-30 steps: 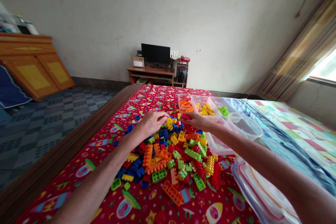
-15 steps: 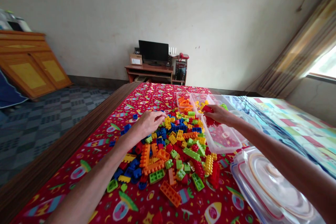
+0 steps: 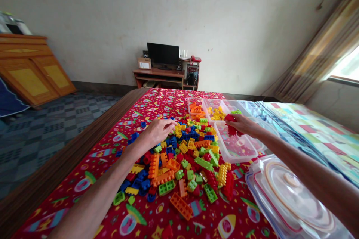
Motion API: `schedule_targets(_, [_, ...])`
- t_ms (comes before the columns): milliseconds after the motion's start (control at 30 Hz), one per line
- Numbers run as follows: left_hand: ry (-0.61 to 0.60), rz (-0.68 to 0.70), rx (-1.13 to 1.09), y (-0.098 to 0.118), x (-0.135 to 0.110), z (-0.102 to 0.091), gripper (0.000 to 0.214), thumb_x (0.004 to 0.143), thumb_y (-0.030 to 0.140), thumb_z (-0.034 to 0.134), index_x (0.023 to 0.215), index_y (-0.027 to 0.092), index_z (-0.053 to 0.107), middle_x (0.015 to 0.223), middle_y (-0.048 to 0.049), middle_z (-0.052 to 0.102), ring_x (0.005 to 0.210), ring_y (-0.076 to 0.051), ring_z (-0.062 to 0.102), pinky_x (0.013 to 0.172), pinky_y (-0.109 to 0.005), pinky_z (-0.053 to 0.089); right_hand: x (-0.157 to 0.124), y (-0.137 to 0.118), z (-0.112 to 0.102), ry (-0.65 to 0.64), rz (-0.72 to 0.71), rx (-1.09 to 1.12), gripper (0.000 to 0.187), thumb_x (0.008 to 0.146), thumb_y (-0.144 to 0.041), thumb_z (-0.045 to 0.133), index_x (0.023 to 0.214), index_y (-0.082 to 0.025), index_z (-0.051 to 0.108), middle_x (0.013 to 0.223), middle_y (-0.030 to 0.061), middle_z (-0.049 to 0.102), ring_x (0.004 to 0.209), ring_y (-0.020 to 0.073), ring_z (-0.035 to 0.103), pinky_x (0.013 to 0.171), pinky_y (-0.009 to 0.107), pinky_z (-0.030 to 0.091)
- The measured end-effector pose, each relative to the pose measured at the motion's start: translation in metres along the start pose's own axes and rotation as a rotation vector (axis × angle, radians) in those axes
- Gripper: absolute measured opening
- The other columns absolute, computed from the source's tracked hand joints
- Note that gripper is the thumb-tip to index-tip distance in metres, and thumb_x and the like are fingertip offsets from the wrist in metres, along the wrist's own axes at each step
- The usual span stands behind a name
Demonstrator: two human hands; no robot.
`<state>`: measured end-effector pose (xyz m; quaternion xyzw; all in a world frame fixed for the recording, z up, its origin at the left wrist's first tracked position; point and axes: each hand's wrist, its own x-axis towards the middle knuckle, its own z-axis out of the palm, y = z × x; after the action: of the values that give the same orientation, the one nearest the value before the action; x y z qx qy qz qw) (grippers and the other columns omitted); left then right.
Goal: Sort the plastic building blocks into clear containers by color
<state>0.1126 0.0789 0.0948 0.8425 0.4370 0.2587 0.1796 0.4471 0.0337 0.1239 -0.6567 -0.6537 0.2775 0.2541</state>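
Note:
A heap of plastic toy building bricks (image 3: pixel 182 157) in red, blue, yellow, green and orange lies in front of me. My left hand (image 3: pixel 160 130) is at the heap's far left side, fingers curled together beside a yellow brick (image 3: pixel 178 130); whatever they hold, if anything, is hidden. Over a clear plastic container (image 3: pixel 238 158), my right hand (image 3: pixel 243 124) grips a red brick (image 3: pixel 230 118). More red shows just below that hand, and I cannot tell whether it is held or lies in the container.
Farther back, one clear container (image 3: pixel 190 101) has orange bricks and another (image 3: pixel 206 103) has yellow ones. Some green bricks (image 3: pixel 237 111) show behind my right hand. Stacked clear lids (image 3: pixel 291 194) lie at the near right on the red patterned cloth (image 3: pixel 112 194).
My right hand has shifted slightly to the right with the red brick, uncovering more of the yellow bricks behind it. My left hand has stayed in place.

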Motion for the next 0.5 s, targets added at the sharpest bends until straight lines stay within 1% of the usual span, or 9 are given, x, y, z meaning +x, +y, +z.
schedule_targets(200, [0.018,0.005,-0.008,0.0,0.0,-0.005,0.035,0.083,0.029,0.043,0.098,0.018,0.072,0.082,-0.0041,0.076,0.073,-0.017,0.07,0.067,-0.022,0.053,0.002,0.004,0.002,0.0,-0.007,-0.03,0.018,0.084,-0.027,0.051,0.07,-0.017,0.05,0.052,0.0016,0.063,0.034,0.0076,0.049,0.033,0.016,0.036])
schedule_targets(300, [0.023,-0.003,-0.005,0.001,0.0,-0.006,0.034,0.083,0.029,0.044,0.098,0.018,0.073,0.084,-0.0038,0.077,0.074,-0.017,0.07,0.067,-0.023,0.053,0.005,0.01,0.004,0.005,-0.006,-0.087,0.019,0.084,-0.027,0.051,0.069,-0.017,0.051,0.051,0.0013,0.062,0.035,0.0076,0.05,0.034,0.016,0.036])
schedule_targets(367, [0.019,-0.004,-0.005,0.001,-0.001,-0.005,0.034,0.083,0.029,0.045,0.098,0.018,0.073,0.084,-0.0039,0.077,0.074,-0.017,0.07,0.067,-0.022,0.053,0.008,0.013,0.004,0.038,0.0,-0.154,0.017,0.082,-0.026,0.055,0.068,-0.017,0.053,0.049,0.0008,0.061,0.036,0.0079,0.051,0.035,0.016,0.036])
schedule_targets(433, [0.014,-0.003,-0.008,0.001,0.0,-0.005,0.034,0.084,0.029,0.044,0.099,0.018,0.073,0.085,-0.0041,0.076,0.075,-0.017,0.07,0.067,-0.022,0.053,0.011,0.016,0.004,0.076,-0.001,-0.205,0.013,0.078,-0.025,0.063,0.069,-0.016,0.057,0.05,0.001,0.06,0.04,0.0092,0.053,0.037,0.016,0.037])
schedule_targets(500, [0.009,-0.006,-0.017,0.0,0.0,-0.004,0.034,0.084,0.028,0.044,0.099,0.017,0.072,0.086,-0.0048,0.076,0.075,-0.017,0.07,0.066,-0.022,0.053,0.014,0.017,0.003,0.076,0.013,-0.184,0.012,0.074,-0.026,0.07,0.078,-0.015,0.064,0.054,0.0024,0.063,0.045,0.0117,0.058,0.039,0.018,0.042])
